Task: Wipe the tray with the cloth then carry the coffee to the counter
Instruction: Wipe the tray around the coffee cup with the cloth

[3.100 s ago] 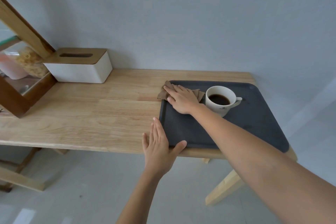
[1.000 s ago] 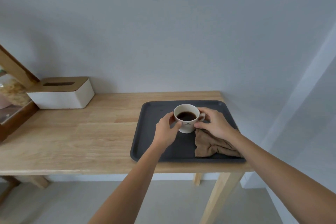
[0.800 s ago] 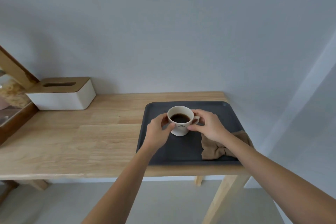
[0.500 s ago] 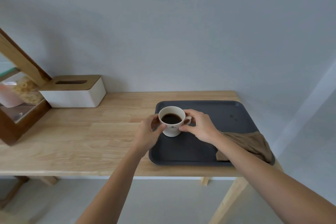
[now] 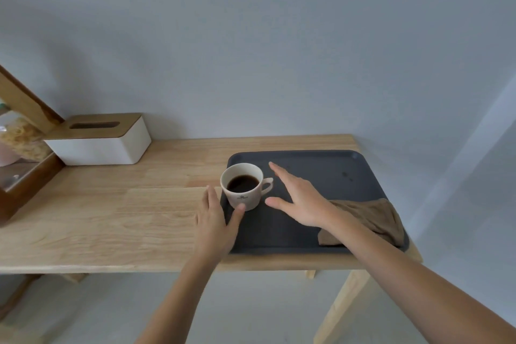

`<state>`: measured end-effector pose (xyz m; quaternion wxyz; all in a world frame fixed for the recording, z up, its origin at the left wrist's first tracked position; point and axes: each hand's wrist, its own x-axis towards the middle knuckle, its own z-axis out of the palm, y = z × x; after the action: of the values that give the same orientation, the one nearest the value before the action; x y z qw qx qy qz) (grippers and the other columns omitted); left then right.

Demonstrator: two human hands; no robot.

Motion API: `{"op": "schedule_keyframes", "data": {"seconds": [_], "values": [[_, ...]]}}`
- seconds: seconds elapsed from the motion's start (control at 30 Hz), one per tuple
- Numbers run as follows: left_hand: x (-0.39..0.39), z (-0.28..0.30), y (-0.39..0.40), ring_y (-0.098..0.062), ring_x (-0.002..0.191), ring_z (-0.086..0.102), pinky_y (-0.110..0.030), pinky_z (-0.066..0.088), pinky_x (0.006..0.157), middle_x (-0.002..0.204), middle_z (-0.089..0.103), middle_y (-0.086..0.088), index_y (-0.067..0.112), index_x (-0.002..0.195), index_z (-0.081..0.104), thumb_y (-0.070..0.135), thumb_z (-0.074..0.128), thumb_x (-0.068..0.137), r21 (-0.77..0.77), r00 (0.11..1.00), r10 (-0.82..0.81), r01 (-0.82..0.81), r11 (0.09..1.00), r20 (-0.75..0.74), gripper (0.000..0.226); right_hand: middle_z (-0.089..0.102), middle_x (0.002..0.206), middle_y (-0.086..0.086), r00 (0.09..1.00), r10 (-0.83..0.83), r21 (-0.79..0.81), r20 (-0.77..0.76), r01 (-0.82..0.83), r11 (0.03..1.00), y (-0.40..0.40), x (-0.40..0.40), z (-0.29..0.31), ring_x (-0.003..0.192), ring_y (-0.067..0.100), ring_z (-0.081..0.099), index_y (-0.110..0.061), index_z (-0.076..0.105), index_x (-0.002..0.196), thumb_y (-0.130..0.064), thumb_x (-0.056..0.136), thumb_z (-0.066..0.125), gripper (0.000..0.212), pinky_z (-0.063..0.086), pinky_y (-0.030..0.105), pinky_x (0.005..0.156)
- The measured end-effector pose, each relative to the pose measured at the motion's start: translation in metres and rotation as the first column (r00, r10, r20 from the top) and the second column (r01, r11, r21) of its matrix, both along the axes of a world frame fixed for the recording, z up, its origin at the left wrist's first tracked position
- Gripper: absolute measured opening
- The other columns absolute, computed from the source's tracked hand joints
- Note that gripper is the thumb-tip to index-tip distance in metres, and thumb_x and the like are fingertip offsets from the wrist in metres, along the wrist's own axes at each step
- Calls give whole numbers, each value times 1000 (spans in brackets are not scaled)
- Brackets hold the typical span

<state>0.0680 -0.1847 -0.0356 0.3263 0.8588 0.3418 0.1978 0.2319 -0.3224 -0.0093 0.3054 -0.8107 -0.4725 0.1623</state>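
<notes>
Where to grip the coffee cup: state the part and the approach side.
Probably the handle, taken from the right by the right hand: the coffee cup stands upright, nearly full, handle toward that open hand. The left hand can steady the opposite wall.

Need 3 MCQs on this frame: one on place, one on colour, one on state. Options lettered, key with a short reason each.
1. Where does the brown cloth lie?
A. on the tray's near right corner
B. on the tissue box
C. under the cup

2. What colour is the tray?
A. white
B. dark grey
C. red

3. What state are the hands in?
A. both closed around the cup
B. both open, gripping nothing
C. the right one clutching the cloth

Key:
1 A: the cloth is bunched at the tray's near right corner, behind the right forearm.
2 B: the tray surface is dark grey against the pale wooden table.
3 B: the left hand and right hand are spread flat beside the cup; only the left thumb is at its base.
</notes>
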Motion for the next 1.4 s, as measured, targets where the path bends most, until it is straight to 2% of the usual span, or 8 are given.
{"op": "schedule_keyframes", "data": {"seconds": [0.07,0.13,0.23,0.33,0.47,0.97,1.17,1.4], "values": [[0,-10,-27,-28,148,4,-51,14,118,160,5,-16,6,150,1,69,39,82,69,985,96,-87,994,-143,100,20,162,-4,993,-2,-34,118,6,999,-32,9,-1,150,18,13,-42,10,151,-50,93,48,69,8,47,122],[4,-16,-47,-27,148,-11,-53,4,117,161,-5,-15,5,149,-9,85,26,70,76,964,145,-131,988,-222,118,13,162,-8,983,-15,-76,183,29,997,-72,20,-4,151,16,1,-52,10,147,-58,93,37,61,2,50,122],[11,-17,-59,-28,148,-11,-55,6,117,161,-5,-17,0,148,-9,97,17,55,146,915,192,-149,978,-355,136,-1,161,-19,975,61,-261,215,-3,965,-121,29,-16,149,13,-13,-67,2,139,-73,84,18,57,-4,49,120],[13,-17,-57,-29,148,-10,-54,8,116,160,-5,-16,0,148,-4,101,20,44,189,878,199,-127,974,-436,147,-8,158,-26,933,177,-373,315,-50,927,-130,33,-29,148,10,-17,-72,-4,134,-71,86,13,50,-5,44,119],[15,-16,-53,-29,148,-13,-55,4,117,160,-9,-16,1,148,-6,100,25,42,170,867,171,-102,980,-467,148,-3,160,-22,925,191,-351,329,-68,934,-98,48,-33,144,4,-17,-66,4,138,-62,94,21,48,2,46,120],[15,-18,-52,-24,147,-20,-53,-4,117,160,-16,-12,4,147,-14,102,21,40,148,873,170,-114,982,-458,150,-7,164,0,897,199,-376,394,-41,926,100,98,-34,150,25,-14,-42,13,150,-56,98,20,54,0,59,117],[14,-17,-53,-23,147,-17,-53,-2,117,161,-13,-11,5,149,-11,102,21,40,151,871,174,-117,982,-459,150,2,164,-6,910,204,-331,361,-79,940,75,93,-33,151,20,-5,-40,22,149,-49,101,22,50,4,48,121],[15,-17,-52,-26,148,-12,-53,5,117,161,-10,-12,5,149,-10,101,20,40,158,867,178,-117,981,-466,148,-5,161,-17,902,224,-322,368,-103,941,-51,53,-35,149,9,-10,-46,13,149,-50,100,22,50,0,38,122]]}}
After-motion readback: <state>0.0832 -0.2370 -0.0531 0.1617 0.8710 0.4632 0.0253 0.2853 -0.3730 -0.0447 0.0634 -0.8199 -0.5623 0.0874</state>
